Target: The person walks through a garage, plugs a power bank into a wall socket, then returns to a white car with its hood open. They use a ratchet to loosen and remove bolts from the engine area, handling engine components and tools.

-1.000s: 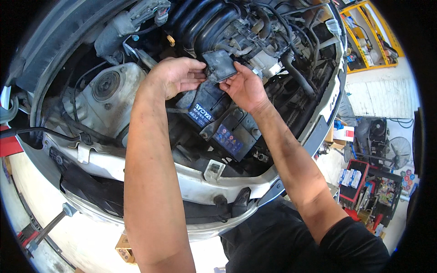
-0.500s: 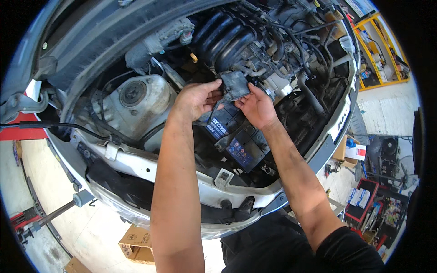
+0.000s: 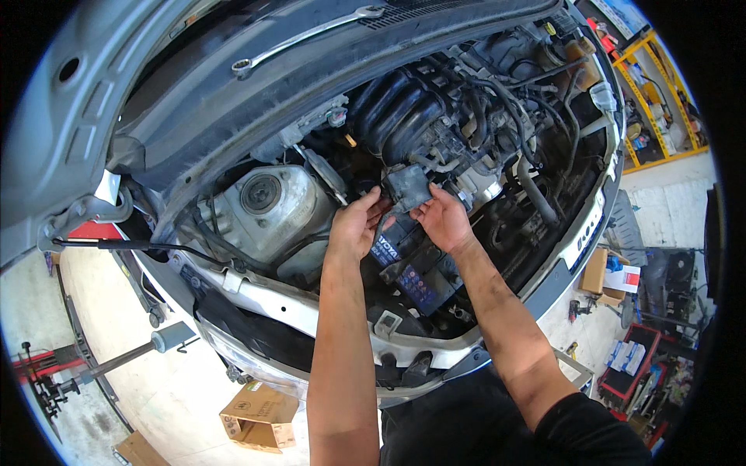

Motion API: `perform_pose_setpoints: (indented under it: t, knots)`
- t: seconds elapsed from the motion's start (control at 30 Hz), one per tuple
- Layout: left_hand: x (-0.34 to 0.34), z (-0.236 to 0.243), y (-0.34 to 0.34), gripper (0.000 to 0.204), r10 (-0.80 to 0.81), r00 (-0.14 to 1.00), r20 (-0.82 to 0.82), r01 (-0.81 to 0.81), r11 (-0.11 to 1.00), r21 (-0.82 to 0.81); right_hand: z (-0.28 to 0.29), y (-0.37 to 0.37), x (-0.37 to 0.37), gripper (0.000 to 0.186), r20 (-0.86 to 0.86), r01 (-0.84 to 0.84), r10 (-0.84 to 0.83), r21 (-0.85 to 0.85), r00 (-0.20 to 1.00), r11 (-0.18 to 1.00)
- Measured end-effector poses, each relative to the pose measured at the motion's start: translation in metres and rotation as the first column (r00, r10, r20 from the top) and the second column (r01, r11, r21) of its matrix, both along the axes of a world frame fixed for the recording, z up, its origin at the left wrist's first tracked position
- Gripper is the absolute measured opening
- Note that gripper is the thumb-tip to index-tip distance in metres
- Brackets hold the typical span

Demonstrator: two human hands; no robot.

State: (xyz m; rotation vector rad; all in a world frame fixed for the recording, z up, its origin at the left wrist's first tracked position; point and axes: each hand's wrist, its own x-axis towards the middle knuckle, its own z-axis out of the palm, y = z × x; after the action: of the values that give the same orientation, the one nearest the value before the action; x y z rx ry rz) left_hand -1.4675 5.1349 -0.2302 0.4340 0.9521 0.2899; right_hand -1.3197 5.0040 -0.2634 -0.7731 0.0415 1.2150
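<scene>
I grip a small black box-like module [image 3: 407, 189] with both hands in the car's engine bay; a dark corrugated harness runs down from it. My left hand [image 3: 359, 221] curls its fingers at the box's left and underside, partly hidden. My right hand [image 3: 444, 219] pinches its lower right edge between thumb and fingers. Below them sits a black battery [image 3: 420, 283] with a blue label, and just above lies the black ribbed intake manifold [image 3: 396, 109].
A raised hood [image 3: 54, 140] and prop rod [image 3: 101, 245] are at left. A wrench [image 3: 303, 40] rests on the cowl. Cardboard boxes [image 3: 260, 404], a red-edged cart [image 3: 629, 361], yellow shelving [image 3: 664, 109] and a lift arm [image 3: 132, 357] stand around the car.
The view has shifted, so the car and my hands appear lower and further right, with the cowl and wrench now showing. Both hands still hold the black module, with little movement against the engine.
</scene>
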Motion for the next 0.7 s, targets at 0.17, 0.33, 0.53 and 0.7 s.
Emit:
perform_pose_setpoints:
  t: [0.17,0.33,0.53,0.7]
  knots:
    - [-0.002,0.005,0.002,0.036,-0.014,1.0,0.0,0.014,1.0,-0.01,0.0,0.0,0.0,0.024,-0.046,0.004,-0.004,-0.003,0.999,1.0]
    - [-0.003,0.006,0.001,0.041,-0.018,1.0,0.006,0.018,1.0,-0.02,-0.002,-0.001,0.002,0.021,-0.055,0.011,-0.01,0.017,0.998,1.0]
    - [-0.003,0.002,0.003,0.036,-0.094,0.995,0.018,0.094,0.995,0.031,-0.013,-0.004,0.003,0.025,-0.044,-0.02,0.022,0.05,0.999,0.999]
    - [0.003,0.005,-0.004,0.026,-0.151,0.986,-0.07,0.16,0.976,0.15,-0.001,-0.002,0.001,0.019,-0.021,-0.005,0.005,0.02,1.0,1.0]
